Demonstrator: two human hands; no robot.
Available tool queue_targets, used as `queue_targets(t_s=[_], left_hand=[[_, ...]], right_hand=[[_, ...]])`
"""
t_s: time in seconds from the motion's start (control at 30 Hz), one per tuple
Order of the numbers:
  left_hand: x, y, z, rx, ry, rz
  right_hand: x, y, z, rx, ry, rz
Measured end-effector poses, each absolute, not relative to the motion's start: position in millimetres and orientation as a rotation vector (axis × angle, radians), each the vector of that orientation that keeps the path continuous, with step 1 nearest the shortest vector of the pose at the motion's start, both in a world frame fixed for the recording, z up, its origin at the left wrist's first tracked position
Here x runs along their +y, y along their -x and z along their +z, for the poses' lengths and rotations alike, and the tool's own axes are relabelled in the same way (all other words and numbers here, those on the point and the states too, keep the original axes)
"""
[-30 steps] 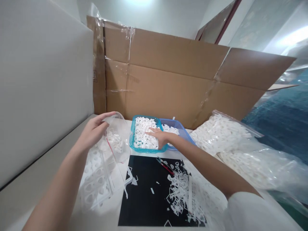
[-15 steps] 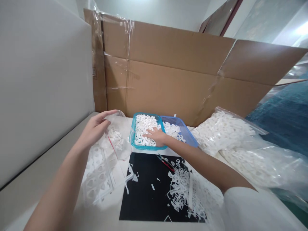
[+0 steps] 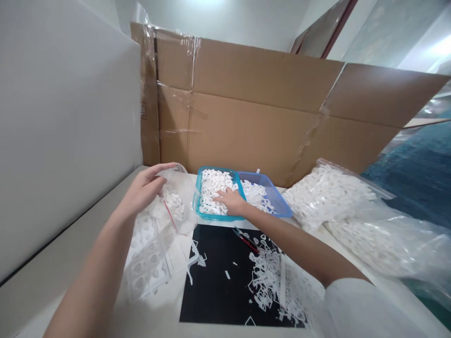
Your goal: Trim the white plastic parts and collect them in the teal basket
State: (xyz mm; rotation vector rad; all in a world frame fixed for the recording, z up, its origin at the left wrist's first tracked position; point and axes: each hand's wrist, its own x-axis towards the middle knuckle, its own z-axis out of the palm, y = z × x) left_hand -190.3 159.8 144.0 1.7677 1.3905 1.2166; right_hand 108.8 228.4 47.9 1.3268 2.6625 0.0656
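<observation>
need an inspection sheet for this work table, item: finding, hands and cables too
Surface: pale table, black mat on it
Work items: white pieces heaped in the teal basket; more in the blue basket and the clear bag
Clutter: thin white scraps piled on the mat's right side, near red-handled snips
Hands: left hand at the clear bag's mouth, grip partly hidden; right hand on pieces in the teal basket
Cables: nothing seen
Surroundings: cardboard behind, filled plastic bags at right
</observation>
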Motion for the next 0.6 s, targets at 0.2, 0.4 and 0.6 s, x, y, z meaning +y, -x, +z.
queue_targets(t_s=[0.2,0.4,0.6], left_hand=[[157.6,192.7,147.3,1.376,-1.820,1.149],[150.5,198.9,154.4,1.315,-1.908,1.011],[144.9,208.0,157.3,1.288,-2.050,0.864]], right_hand=[[246.4,-108.2,62.6,2.810,-1.458,-0.038],[268.5,-109.7,90.5,3.017,-1.660,-0.269],[245.1,-79.5,133.5,3.219,-1.775,-0.634]])
